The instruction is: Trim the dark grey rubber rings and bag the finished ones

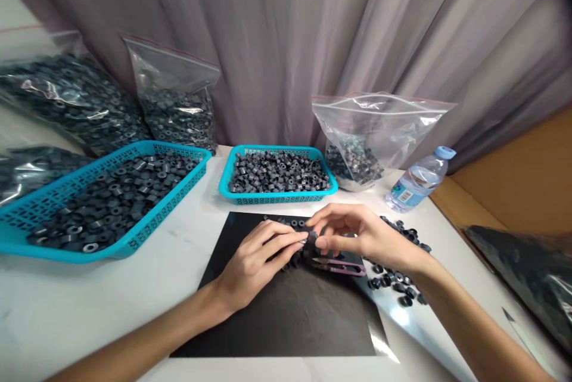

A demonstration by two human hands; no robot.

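Over the far part of a black mat [308,316], my two hands meet at the fingertips. My left hand [257,260] pinches a small piece with a silvery glint, mostly hidden by the fingers. Thumb and fingers of my right hand [355,230] close on a small dark grey ring [313,241], right against the left fingertips. Just below lies a pair of pink thread snips [342,267], blades pointing left. More dark rings [295,223] rest on the mat behind and under my fingers.
A blue basket of dark rings [279,197] stands behind the mat, a larger blue basket [120,251] at left. Zip bags [174,96] stand behind. At right are an open zip bag [379,126], a water bottle [415,182], loose rings [404,292] and a pointed blade [521,334].
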